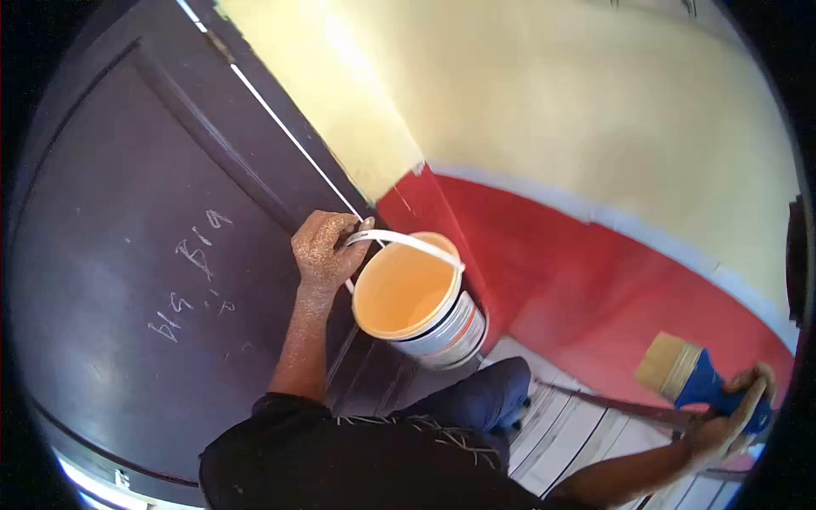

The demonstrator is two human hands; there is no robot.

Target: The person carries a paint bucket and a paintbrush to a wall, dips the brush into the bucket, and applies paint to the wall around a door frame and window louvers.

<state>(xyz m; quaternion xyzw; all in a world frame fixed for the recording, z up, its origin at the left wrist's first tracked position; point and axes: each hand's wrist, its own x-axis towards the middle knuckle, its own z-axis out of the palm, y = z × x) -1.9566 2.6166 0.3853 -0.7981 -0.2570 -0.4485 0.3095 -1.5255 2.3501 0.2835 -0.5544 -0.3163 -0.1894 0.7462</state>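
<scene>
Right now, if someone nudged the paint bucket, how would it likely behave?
The paint bucket would likely swing or tilt, since the left hand holds it by its slim white handle. It looks stiff, keeping a round shape. Weight is unclear: I can't tell how much paint the orange inside holds.

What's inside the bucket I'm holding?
Inside the bucket, only pale-orange surfaces show; I can't tell paint from bare bottom. The inner wall on the label side is hidden.
</scene>
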